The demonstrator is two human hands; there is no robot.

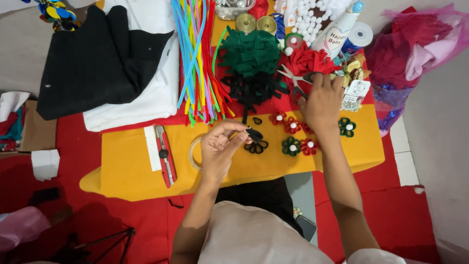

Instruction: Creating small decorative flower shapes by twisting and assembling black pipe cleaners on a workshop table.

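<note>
My left hand [220, 146] pinches a small black looped felt petal [253, 134] above the yellow felt sheet [132, 166]. Just below it lies a black flower of loops [257, 146]. My right hand [321, 100] reaches forward and rests on the handles of grey scissors [293, 78] beside the red felt pieces [308, 61]. Small red and green felt flowers with white centres [292, 145] lie between the hands.
A bundle of coloured pipe cleaners [198, 54] lies at the back, with green felt pieces [250, 51] and black felt pieces [251, 89] beside it. A red utility knife [165, 155], a tape roll [194, 152], folded black cloth [93, 58] and white cloth sit left. A pink bag [415, 44] stands right.
</note>
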